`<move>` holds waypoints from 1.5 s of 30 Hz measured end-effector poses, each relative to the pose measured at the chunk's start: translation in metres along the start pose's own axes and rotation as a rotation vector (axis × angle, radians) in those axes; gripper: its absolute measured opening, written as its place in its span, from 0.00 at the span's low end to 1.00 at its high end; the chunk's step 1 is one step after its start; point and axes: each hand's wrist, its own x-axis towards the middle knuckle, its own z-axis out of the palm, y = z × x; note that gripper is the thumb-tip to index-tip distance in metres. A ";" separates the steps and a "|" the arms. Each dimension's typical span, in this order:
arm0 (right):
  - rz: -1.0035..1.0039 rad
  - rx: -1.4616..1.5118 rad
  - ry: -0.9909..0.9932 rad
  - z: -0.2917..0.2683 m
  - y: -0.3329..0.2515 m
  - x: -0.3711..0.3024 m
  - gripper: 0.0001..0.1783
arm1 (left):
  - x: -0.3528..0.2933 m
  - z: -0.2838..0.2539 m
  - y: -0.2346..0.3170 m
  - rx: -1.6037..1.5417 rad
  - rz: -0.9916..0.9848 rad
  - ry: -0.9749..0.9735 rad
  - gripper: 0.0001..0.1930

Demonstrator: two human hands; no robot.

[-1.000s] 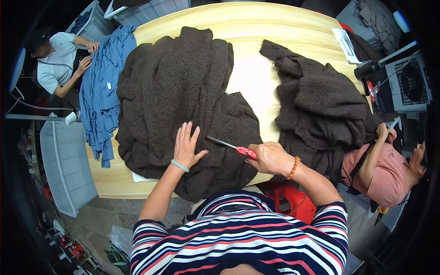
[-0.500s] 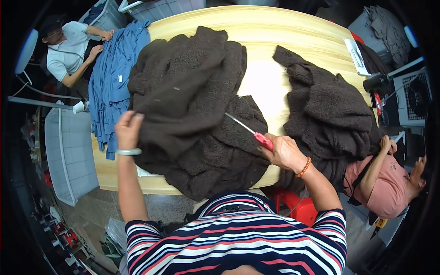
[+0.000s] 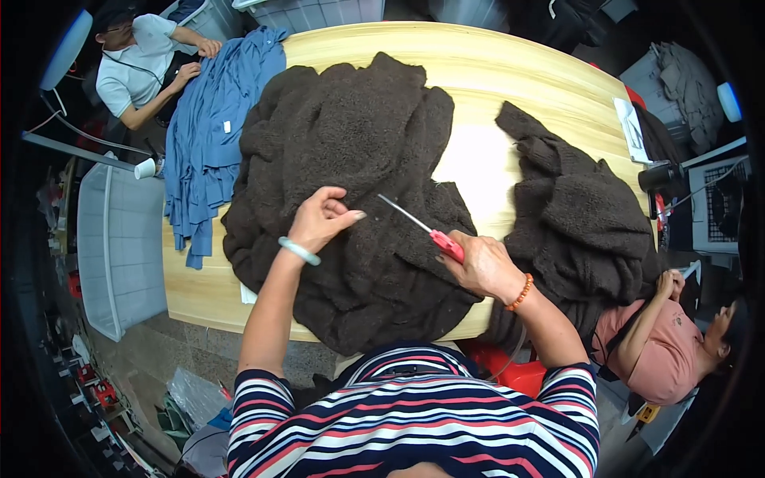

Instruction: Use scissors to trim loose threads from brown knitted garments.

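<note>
A large heap of dark brown fleecy fabric (image 3: 343, 135) lies on the table in front of me. Over its middle is my left hand (image 3: 320, 219), thumb stretched out and fingers loosely bent. Nothing shows between its fingers. My right hand (image 3: 486, 267) is closed round the red handle of a tool with a slim metal shaft (image 3: 418, 223), whose tip points up and left over the heap. Its exact kind is not clear. A second pile of dark brown fabric (image 3: 590, 207) lies to the right, and a person's hands (image 3: 671, 283) touch its near end.
At the far left, another person's hands (image 3: 195, 60) rest at a heap of blue garments (image 3: 211, 127) on the wooden table (image 3: 486, 48). A pale plastic bin (image 3: 119, 255) stands left of the table. A red stool (image 3: 518, 374) is beside me at the lower right.
My left hand has let go of the fabric edge at the left and moved right, over the heap. The raised fabric now lies down. The tool stays in my right hand.
</note>
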 end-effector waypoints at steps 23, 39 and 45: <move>0.018 -0.057 0.002 0.021 -0.006 -0.006 0.13 | 0.067 0.043 -0.057 -0.386 -0.009 -0.030 0.09; -0.127 -0.097 -0.103 0.050 -0.024 -0.010 0.12 | 0.037 0.036 -0.105 -0.389 0.027 -0.018 0.05; -0.093 0.057 -0.134 0.047 -0.024 -0.036 0.14 | -0.004 0.010 -0.095 0.469 0.242 0.071 0.15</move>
